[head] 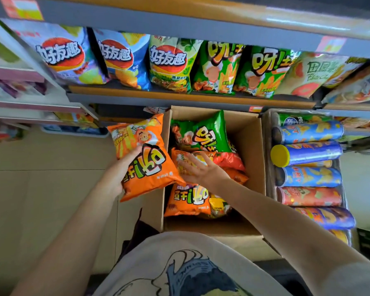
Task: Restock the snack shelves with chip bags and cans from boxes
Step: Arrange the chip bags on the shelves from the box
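My left hand (121,169) grips an orange chip bag (144,159) from beneath, holding it over the left wall of an open cardboard box (251,150). My right hand (198,167) reaches into the box with fingers spread, resting on another orange bag (192,162) there. A green bag (203,133) lies at the far end of the box, and one more orange bag (187,199) lies near me. The shelf (179,96) above holds a row of chip bags.
To the right, a second box (267,133) holds several chip cans (308,152) lying on their sides, blue and red, one with a yellow lid. A pink-edged rack (30,103) stands at left. Beige floor tiles (41,178) lie left of the box.
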Action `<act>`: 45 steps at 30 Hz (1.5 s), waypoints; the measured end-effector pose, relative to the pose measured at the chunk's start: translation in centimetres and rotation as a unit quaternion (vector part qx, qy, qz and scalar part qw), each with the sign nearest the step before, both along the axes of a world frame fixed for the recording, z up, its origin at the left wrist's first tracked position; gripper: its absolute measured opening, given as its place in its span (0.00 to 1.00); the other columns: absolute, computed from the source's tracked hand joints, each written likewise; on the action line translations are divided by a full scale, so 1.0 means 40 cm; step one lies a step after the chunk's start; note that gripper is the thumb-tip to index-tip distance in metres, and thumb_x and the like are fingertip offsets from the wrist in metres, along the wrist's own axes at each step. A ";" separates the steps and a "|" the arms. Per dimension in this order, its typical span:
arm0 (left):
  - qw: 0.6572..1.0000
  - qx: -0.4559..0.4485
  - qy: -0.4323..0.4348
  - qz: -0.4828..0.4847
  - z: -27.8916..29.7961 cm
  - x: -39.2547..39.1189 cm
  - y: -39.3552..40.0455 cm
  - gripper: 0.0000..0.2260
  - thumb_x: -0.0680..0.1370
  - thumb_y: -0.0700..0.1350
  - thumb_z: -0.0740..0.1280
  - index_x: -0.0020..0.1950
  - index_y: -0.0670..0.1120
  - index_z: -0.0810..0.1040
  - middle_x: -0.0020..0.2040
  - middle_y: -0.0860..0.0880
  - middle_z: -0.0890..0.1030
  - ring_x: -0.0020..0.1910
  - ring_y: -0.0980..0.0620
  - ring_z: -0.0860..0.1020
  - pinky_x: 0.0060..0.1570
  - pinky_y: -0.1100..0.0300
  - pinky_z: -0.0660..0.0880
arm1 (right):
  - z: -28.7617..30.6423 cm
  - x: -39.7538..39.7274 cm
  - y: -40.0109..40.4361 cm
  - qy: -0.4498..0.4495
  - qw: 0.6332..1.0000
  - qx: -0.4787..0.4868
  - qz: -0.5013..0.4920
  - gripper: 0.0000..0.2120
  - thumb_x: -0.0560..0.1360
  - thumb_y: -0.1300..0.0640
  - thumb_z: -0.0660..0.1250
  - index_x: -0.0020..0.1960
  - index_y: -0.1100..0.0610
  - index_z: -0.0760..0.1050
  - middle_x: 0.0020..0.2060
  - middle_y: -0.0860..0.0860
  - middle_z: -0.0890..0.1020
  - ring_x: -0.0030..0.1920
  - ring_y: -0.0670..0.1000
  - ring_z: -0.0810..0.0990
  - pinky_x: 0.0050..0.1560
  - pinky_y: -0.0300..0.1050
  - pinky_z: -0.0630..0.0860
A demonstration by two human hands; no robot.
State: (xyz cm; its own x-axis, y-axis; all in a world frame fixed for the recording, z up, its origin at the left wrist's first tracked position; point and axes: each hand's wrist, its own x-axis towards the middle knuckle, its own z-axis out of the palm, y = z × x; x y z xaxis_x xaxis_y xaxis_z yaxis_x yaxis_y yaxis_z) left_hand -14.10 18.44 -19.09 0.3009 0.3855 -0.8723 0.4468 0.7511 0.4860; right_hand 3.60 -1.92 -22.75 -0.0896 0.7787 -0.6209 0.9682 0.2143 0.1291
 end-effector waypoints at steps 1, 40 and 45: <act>1.000 0.004 0.001 0.005 0.006 -0.004 0.002 0.16 0.72 0.60 0.74 0.55 0.54 0.77 0.49 0.48 0.85 0.48 0.46 0.83 0.43 0.51 0.79 | 0.001 -0.004 0.008 0.006 1.000 0.010 -0.010 0.46 0.74 0.65 0.70 0.81 0.45 0.46 0.80 0.56 0.36 0.79 0.63 0.37 0.76 0.69 0.46; 0.956 0.153 -0.247 0.051 0.419 0.111 0.241 0.36 0.59 0.64 0.77 0.66 0.59 0.75 0.54 0.51 0.86 0.52 0.46 0.85 0.56 0.41 0.79 | 0.690 0.319 0.756 0.114 0.534 0.658 -0.518 0.38 0.73 0.36 0.69 0.64 0.67 0.67 0.60 0.61 0.76 0.63 0.63 0.74 0.55 0.55 0.72; 0.957 0.159 -0.242 0.024 0.407 0.088 0.247 0.34 0.61 0.64 0.77 0.65 0.60 0.75 0.54 0.52 0.86 0.52 0.47 0.85 0.56 0.41 0.79 | 0.669 0.328 0.770 0.098 0.503 0.699 -0.499 0.34 0.71 0.35 0.70 0.57 0.65 0.71 0.54 0.60 0.79 0.58 0.62 0.77 0.50 0.55 0.72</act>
